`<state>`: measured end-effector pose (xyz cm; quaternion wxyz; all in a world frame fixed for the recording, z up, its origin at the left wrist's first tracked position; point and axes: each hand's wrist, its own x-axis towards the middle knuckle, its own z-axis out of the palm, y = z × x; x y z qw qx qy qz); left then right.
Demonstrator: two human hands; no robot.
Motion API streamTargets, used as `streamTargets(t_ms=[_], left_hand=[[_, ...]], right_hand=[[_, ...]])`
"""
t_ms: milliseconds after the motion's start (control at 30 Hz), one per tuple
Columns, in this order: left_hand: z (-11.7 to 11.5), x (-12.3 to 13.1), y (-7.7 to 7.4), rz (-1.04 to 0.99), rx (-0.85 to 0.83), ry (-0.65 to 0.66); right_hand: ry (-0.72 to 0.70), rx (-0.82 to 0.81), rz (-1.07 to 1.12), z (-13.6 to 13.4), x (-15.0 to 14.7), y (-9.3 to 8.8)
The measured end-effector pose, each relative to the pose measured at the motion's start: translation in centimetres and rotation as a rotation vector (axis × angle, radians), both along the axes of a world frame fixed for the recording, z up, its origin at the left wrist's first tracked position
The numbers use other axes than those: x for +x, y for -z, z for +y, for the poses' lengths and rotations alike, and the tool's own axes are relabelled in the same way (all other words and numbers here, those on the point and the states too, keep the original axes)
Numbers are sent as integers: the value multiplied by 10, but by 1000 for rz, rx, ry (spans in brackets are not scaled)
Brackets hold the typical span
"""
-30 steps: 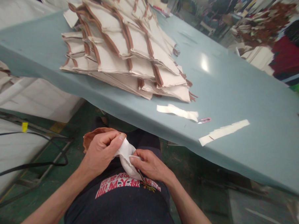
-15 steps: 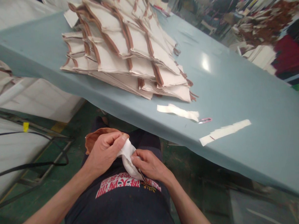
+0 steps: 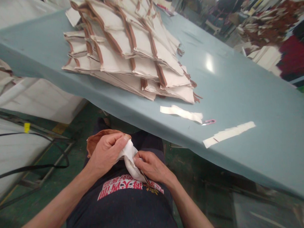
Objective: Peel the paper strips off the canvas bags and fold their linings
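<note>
Above my lap, my left hand (image 3: 109,149) is closed on a fabric piece with a white part (image 3: 129,152) and a brown part (image 3: 95,140) that sticks out behind the fingers. My right hand (image 3: 150,164) pinches the same white fabric from the other side, thumb against fingertips. A loose fold of it hangs between the two hands, in front of my dark shirt. Whether the right fingers also hold something small is hidden. On the table lie two cream fabric strips (image 3: 181,113) (image 3: 228,134) and a pair of pink-handled thread snips (image 3: 209,122).
A large stack of cream fabric pieces with brown edging (image 3: 129,51) covers the left part of the blue-grey table (image 3: 241,86). The table's near edge runs diagonally just beyond my hands. At left stands a metal frame (image 3: 48,155) with black cables. Brown and red fabric heaps (image 3: 274,24) lie at the far right.
Almost nothing differs. The white fabric's hanging fold has shifted slightly between my hands, and both hands keep their grip.
</note>
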<state>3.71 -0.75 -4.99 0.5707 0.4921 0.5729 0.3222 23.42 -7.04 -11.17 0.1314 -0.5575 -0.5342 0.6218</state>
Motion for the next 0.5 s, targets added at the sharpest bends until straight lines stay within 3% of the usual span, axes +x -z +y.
streamTargets(t_ms=[500], left_hand=[[-1,2,21,-194,-219,-133]], right_hand=[[-10,27,-66,1,-2,7]])
